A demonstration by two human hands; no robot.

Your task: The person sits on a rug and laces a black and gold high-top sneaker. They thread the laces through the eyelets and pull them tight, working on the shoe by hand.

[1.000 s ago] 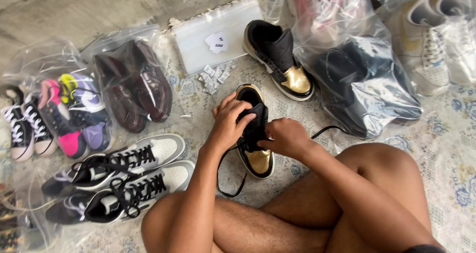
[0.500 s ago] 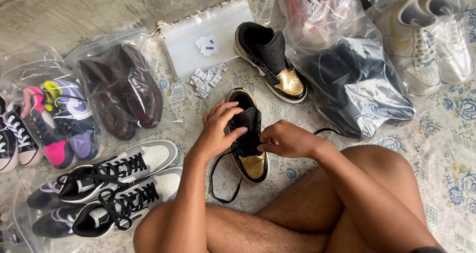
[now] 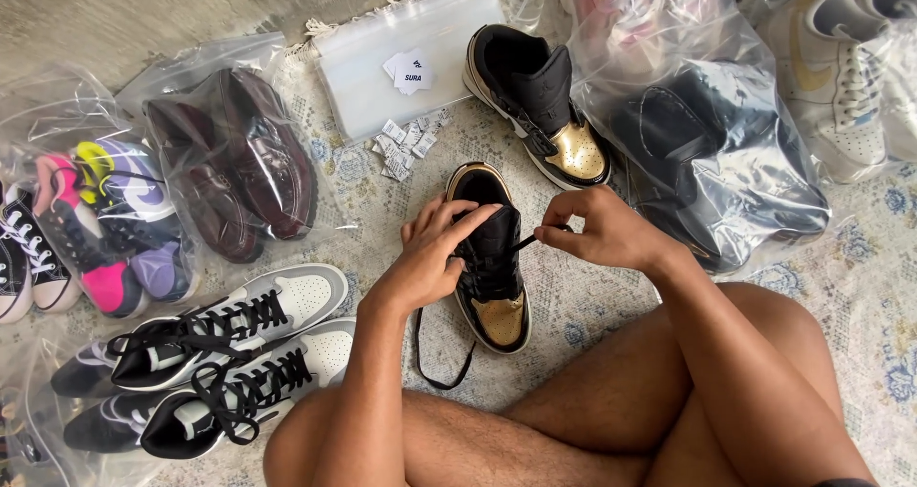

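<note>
Nearest the camera are the person's bare crossed legs (image 3: 592, 420), folded on a pale patterned rug (image 3: 860, 286). To the left of the knees lies a pair of grey, white and black sneakers (image 3: 220, 353), side by side with loose black laces, partly on a clear bag.

Just beyond the legs, in the middle of the rug, sits the black and gold high-top shoe (image 3: 489, 263), toe pointing back toward the person. The left hand (image 3: 435, 253) rests on the shoe's left side, fingers loosely curled over the tongue and collar, steadying it. The right hand (image 3: 597, 229) comes in from the right with the forearm crossing above the knee; its thumb and forefinger are pinched on the end of a black lace (image 3: 523, 243) just beside the shoe's eyelets. A slack loop of the same lace trails onto the rug left of the toe.

Further out, a scatter of small white packets (image 3: 406, 143) lies just past the shoe's heel. The matching black and gold shoe (image 3: 540, 105) lies beyond on the right, tilted on its side. To its right is a clear bag with dark shoes (image 3: 716, 153), and past that a white sneaker (image 3: 841, 86) in plastic. On the left, bagged dark red leather shoes (image 3: 239, 162) and bagged pink and purple sneakers (image 3: 115, 229) lie well apart from the hands. Farthest back, a flat clear pouch with white cards (image 3: 411, 57) lies against the bare concrete floor (image 3: 143, 10).
</note>
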